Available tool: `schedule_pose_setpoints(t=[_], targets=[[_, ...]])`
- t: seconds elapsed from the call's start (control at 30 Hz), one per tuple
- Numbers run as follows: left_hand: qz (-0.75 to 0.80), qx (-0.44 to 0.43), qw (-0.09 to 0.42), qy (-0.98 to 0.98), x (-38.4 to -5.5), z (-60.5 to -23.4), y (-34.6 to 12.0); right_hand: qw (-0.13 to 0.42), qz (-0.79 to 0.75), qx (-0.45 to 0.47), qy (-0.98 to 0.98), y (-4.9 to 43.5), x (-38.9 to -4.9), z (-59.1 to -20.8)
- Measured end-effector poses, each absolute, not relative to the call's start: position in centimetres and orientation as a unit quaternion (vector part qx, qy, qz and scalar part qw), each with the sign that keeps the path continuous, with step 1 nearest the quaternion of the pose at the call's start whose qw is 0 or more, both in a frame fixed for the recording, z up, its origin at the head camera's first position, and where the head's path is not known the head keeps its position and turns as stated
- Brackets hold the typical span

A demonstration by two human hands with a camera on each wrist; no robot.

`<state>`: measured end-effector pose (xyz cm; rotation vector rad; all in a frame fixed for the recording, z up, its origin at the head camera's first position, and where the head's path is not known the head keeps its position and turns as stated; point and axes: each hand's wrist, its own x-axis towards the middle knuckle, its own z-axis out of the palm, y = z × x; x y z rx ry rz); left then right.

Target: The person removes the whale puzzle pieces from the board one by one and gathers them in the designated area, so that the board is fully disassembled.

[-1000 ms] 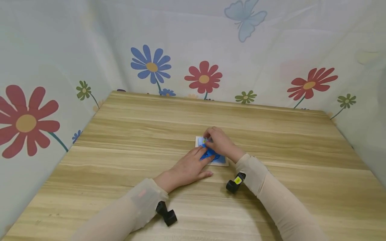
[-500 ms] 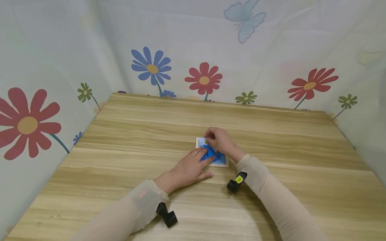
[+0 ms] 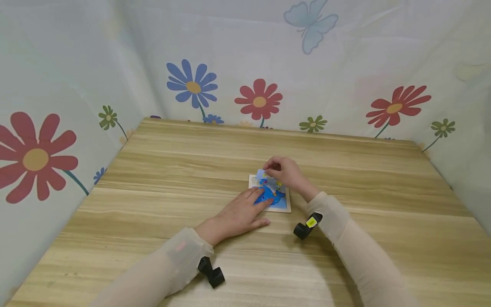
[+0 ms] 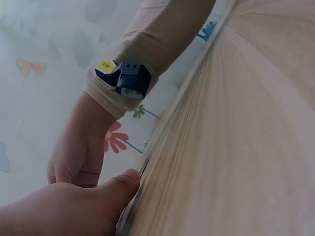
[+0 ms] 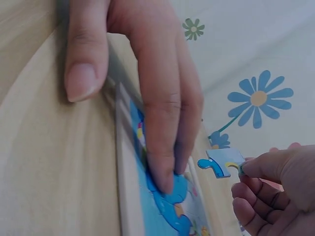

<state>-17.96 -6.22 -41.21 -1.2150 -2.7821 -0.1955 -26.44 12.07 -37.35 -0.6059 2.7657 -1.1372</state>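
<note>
A small jigsaw puzzle (image 3: 281,206) with a pale wooden border lies on the table, showing a blue whale-like picture. My left hand (image 3: 238,215) rests on its near left part with fingers spread; in the right wrist view two straight fingers (image 5: 160,118) press on the blue figure. Above the far edge, my right hand (image 3: 288,174) pinches a puzzle piece (image 5: 220,161) between thumb and index finger. That piece is light blue with a darker blue shape, a yellow bit and a rounded knob. In the left wrist view the puzzle is hidden.
The wood-grain table (image 3: 172,170) spreads around the puzzle. A white curtain (image 3: 230,38) printed with flowers and a butterfly stands behind it and at both sides. Black wrist cameras (image 3: 216,277) are strapped to both sleeves.
My right hand has lifted the puzzle piece out of the upper left of the picture and moved it away, up and slightly right. My left hand has stayed in place.
</note>
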Motion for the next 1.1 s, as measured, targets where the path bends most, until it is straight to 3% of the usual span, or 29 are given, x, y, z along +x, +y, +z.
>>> schedule_pose_setpoints(t=[1.1], targets=[[-0.05,-0.392,0.021,-0.918,-18.2,-40.5,-5.4,0.068,-0.393,-0.15,0.905,18.2,-26.1,-34.9]])
